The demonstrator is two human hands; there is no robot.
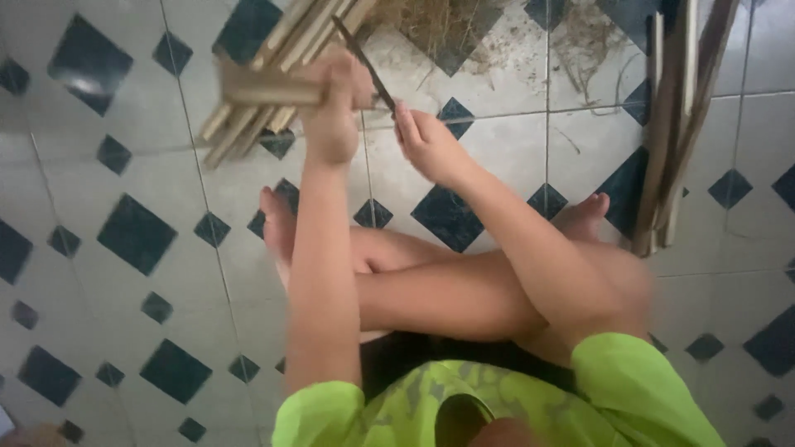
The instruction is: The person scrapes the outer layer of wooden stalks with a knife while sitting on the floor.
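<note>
While left hand (331,108) grips, blade (364,62) slants up-left.

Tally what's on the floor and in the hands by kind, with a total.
Bundles of bamboo strips: 2, one gripped by the left hand at top left, one lying at right
Thin dark blade or strip in the right hand: 1
Heaps of dry fibre scraps: 1
Total: 4

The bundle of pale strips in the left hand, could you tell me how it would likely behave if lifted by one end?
The bundle of pale strips looks straight and flat, so probably fairly stiff. The left hand alone holds it off the tiled floor, which suggests it is light. The strips fan apart at the lower end, so loose ones might slip out.
</note>
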